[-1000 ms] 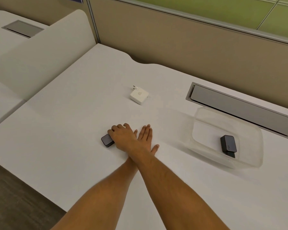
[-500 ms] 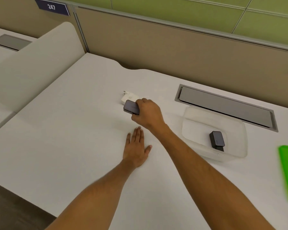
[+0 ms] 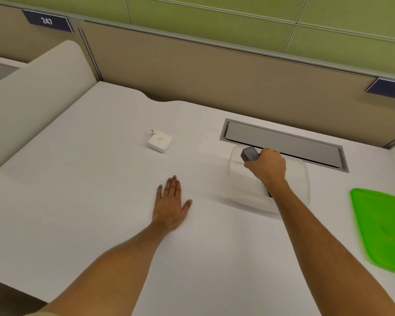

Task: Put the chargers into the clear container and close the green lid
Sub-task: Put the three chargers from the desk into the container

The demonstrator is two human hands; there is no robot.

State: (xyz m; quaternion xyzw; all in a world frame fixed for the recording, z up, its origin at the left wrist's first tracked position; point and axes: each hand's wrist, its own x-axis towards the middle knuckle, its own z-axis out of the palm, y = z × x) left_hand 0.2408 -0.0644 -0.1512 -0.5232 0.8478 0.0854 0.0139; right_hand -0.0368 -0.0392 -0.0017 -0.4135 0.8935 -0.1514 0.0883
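Observation:
My right hand (image 3: 266,166) grips a dark grey charger (image 3: 249,153) and holds it above the far left corner of the clear container (image 3: 304,181). My right forearm hides most of the container's inside; only a dark sliver of another charger (image 3: 270,194) shows beside the wrist. A white charger (image 3: 160,141) with its plug pins up-left lies on the white desk (image 3: 89,179), left of the container. My left hand (image 3: 171,203) rests flat on the desk, fingers spread, holding nothing. The green lid (image 3: 383,226) lies on the desk to the right of the container.
A grey cable hatch (image 3: 283,142) is set into the desk just behind the container. A beige partition (image 3: 214,71) runs along the desk's back edge. A white divider (image 3: 32,92) rises at the left. The desk's front edge shows at lower left.
My right hand has carried the dark grey charger from beside the white charger rightwards to above the container. My left hand stays flat on the desk.

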